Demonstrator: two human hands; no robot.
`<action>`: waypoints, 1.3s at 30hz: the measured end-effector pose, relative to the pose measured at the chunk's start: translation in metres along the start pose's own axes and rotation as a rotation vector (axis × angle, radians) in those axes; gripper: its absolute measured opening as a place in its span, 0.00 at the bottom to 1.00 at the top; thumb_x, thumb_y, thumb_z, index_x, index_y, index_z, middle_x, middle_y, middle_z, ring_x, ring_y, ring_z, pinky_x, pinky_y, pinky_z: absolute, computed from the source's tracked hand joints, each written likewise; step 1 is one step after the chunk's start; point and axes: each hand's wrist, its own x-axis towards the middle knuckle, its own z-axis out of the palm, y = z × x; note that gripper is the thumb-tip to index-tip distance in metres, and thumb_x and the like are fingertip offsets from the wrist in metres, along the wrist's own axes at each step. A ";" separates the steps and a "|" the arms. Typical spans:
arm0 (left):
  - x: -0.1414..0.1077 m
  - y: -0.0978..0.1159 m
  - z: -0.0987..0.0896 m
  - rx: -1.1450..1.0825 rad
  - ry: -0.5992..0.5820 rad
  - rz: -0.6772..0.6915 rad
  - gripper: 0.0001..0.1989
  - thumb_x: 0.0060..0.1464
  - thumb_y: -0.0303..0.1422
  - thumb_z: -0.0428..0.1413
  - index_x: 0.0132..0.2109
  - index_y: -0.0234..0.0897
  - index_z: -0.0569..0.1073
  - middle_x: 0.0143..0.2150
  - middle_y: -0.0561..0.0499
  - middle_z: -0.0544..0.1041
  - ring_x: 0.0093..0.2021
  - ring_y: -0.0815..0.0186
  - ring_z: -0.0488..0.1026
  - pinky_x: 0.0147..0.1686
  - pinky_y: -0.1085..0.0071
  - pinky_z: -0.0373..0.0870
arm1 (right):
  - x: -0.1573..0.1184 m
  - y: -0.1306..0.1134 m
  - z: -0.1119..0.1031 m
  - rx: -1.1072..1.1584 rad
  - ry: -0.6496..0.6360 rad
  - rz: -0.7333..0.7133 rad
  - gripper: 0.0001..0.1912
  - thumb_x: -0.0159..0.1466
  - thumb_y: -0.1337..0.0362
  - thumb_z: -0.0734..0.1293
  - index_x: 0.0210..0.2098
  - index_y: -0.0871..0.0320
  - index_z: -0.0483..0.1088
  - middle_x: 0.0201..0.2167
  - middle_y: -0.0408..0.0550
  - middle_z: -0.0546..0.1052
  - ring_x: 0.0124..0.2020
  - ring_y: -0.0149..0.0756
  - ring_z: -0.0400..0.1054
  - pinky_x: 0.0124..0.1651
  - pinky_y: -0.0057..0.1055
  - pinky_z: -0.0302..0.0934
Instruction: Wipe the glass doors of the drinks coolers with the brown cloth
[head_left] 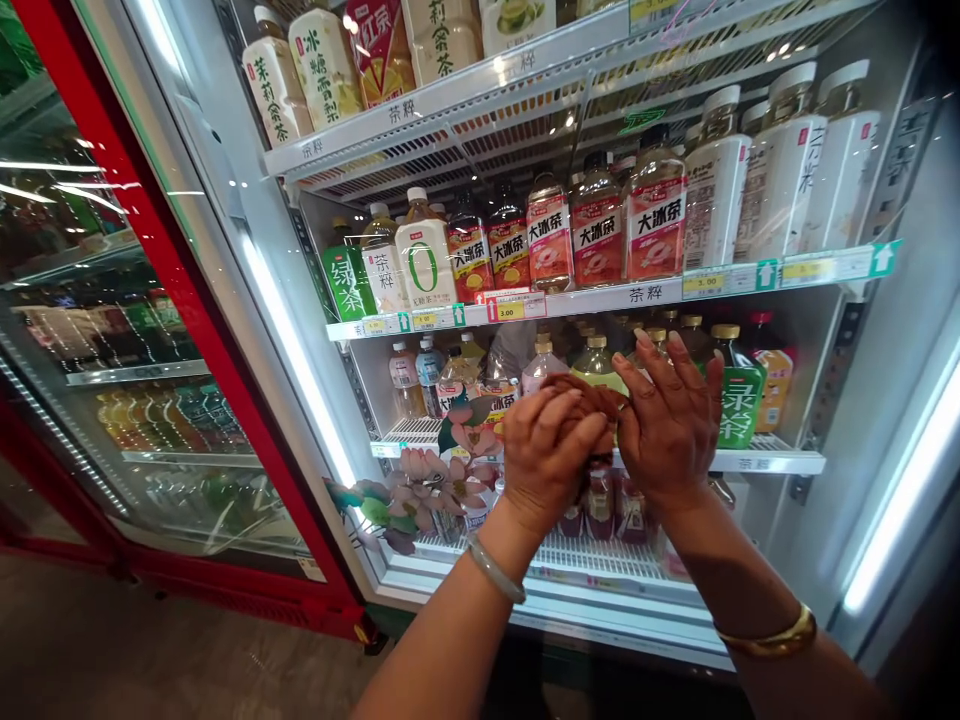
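Clutching a crumpled, reddish-brown cloth (598, 398) in the left hand (551, 450), with fingers curled narrowly over the folds. Extending the right hand (667, 430) wide, with fingers raised and parted; bringing the thumb side against or just beside the cloth, without clearly showing contact or a pinch. Probably risking a slip of the cloth, owing to loose folds bulging past the left fingers and little visible support from the right. Possibly risking also a knock of the raised fingertips or the smooth, gold-coloured metal bangle (776, 640) against the cooler front, owing to work close to the pink-and-green floral decoration (435, 485) and the long, white shelf edge (772, 461). Positioning the cloth between the two hands, mostly within the left grasp, beyond the pale, rounded bangle (495, 570). Appearing, from this view, left of the green-labelled plastic bottle (741, 400) and below the red-labelled plastic bottles (598, 235).
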 end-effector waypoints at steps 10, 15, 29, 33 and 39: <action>-0.005 -0.014 -0.006 0.115 0.144 -0.152 0.13 0.61 0.32 0.63 0.53 0.44 0.77 0.53 0.44 0.76 0.58 0.55 0.71 0.62 0.55 0.66 | 0.000 0.002 0.003 0.001 0.041 -0.010 0.33 0.66 0.70 0.66 0.69 0.45 0.64 0.70 0.46 0.69 0.74 0.47 0.58 0.78 0.60 0.44; -0.024 -0.009 -0.004 0.061 0.029 0.046 0.11 0.62 0.34 0.64 0.51 0.48 0.79 0.51 0.47 0.78 0.58 0.57 0.71 0.63 0.57 0.67 | 0.007 -0.019 0.009 0.011 0.047 0.043 0.28 0.66 0.71 0.66 0.63 0.49 0.69 0.69 0.50 0.70 0.74 0.48 0.58 0.78 0.62 0.38; -0.032 -0.039 -0.028 0.164 0.094 -0.115 0.13 0.62 0.31 0.60 0.53 0.45 0.77 0.52 0.44 0.76 0.57 0.57 0.72 0.61 0.57 0.67 | -0.007 -0.062 0.032 0.037 -0.047 -0.028 0.29 0.67 0.69 0.65 0.66 0.50 0.66 0.69 0.48 0.70 0.76 0.43 0.55 0.80 0.57 0.33; -0.027 -0.046 -0.035 0.134 0.027 -0.072 0.13 0.62 0.31 0.61 0.53 0.48 0.77 0.52 0.47 0.76 0.57 0.58 0.72 0.62 0.59 0.66 | -0.006 -0.063 0.032 0.019 -0.036 -0.036 0.27 0.67 0.69 0.65 0.65 0.50 0.67 0.69 0.47 0.70 0.76 0.43 0.55 0.80 0.56 0.34; -0.001 -0.089 -0.057 0.237 0.253 -0.425 0.23 0.56 0.33 0.65 0.58 0.42 0.73 0.56 0.44 0.73 0.60 0.55 0.70 0.63 0.56 0.65 | -0.008 -0.062 0.032 0.018 -0.041 -0.042 0.30 0.65 0.70 0.67 0.66 0.49 0.66 0.69 0.46 0.70 0.76 0.42 0.54 0.80 0.57 0.34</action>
